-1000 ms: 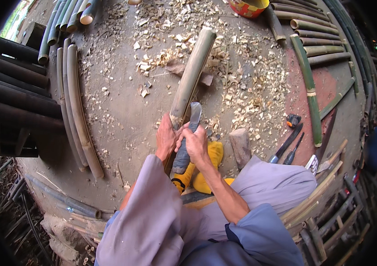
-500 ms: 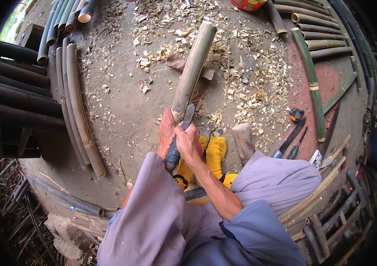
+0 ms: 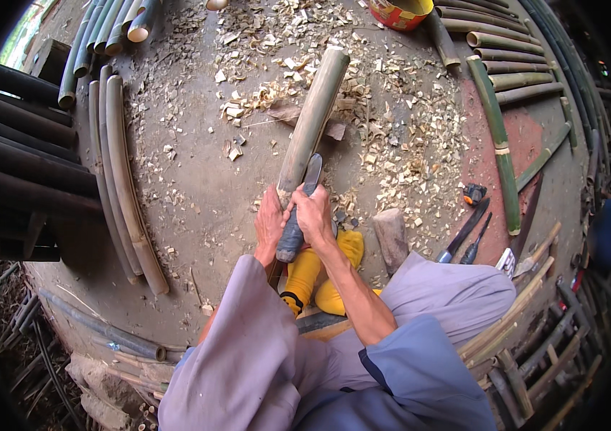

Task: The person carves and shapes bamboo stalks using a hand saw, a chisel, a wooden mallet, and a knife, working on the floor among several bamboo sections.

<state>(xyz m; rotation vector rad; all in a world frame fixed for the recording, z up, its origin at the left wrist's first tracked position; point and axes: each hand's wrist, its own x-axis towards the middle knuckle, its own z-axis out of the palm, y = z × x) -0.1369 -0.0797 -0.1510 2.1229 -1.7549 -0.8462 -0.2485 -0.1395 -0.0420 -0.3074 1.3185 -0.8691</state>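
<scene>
Now the knife (image 3: pixel 313 173) my right hand (image 3: pixel 312 214) grips slides toward one o'clock; my left hand (image 3: pixel 269 221) clasps the bamboo (image 3: pixel 313 118). The stroke seems underway.

The bamboo piece (image 3: pixel 311 118) is 1 long rounded length, pale green and brownish. It slants, with its far end leaning to the right and its near part held in the left hand (image 3: pixel 268 224). The knife (image 3: pixel 292 231), with grey blade and thick dark handle, is gripped by the right hand (image 3: pixel 312 215), blade pointing away, just beside the bamboo.
</scene>
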